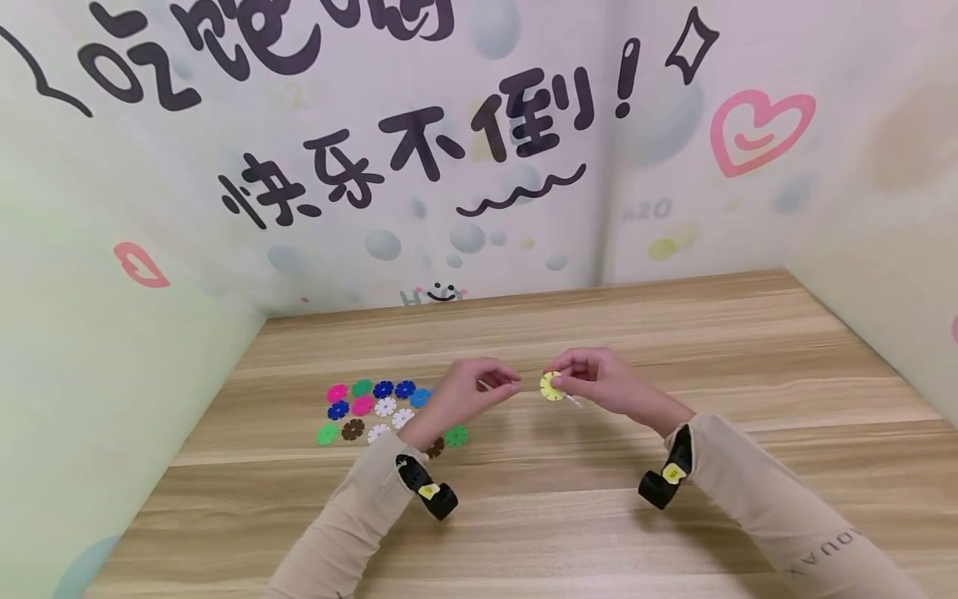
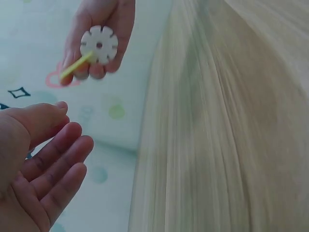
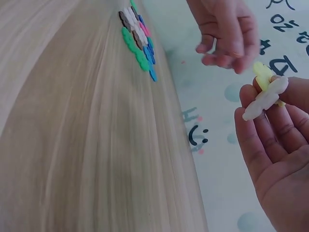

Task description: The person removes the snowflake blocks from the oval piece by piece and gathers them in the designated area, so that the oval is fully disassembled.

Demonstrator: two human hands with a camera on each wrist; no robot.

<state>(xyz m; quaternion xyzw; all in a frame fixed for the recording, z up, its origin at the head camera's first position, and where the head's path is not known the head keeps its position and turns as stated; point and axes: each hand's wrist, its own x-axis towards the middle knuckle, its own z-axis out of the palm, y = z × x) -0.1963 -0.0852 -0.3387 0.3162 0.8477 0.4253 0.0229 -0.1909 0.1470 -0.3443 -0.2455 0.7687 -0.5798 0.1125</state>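
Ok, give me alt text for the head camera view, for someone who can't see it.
Above a wooden table, a person's right hand pinches a yellow notched disc joined to a white one, while the left hand is held close beside it, holding nothing. More coloured discs lie flat on the table to the left.

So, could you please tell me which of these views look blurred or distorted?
Head view: sharp but wide-angle, walls bowing. Left wrist view: wooden table streaked soft, white snowflake disc fairly clear. Right wrist view: table smeared, coloured discs blurred, right hand clearer.
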